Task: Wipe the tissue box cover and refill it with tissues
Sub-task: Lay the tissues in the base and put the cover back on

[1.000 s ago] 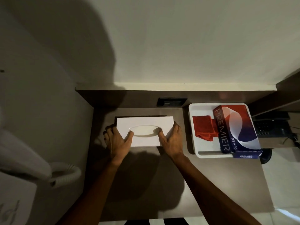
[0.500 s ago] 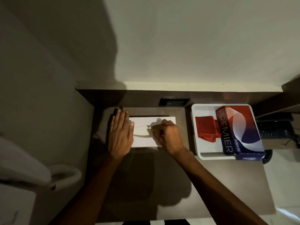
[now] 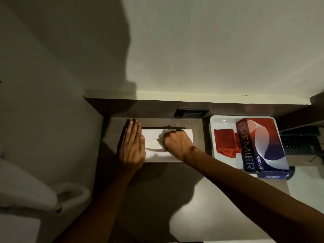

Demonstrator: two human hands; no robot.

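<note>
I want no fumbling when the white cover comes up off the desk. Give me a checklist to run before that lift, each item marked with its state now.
1. White tissue box cover sits flat on the desk: ok.
2. Left hand steadies the cover's left end, fingers straight: ok.
3. Right hand closed at the oval slot: ok; whether it holds a tissue: cannot tell.
4. Red cloth ready for wiping, in the white tray: ok.
5. PREMIER tissue box waiting in the tray: ok.
6. Cover empty inside: cannot tell.
</note>
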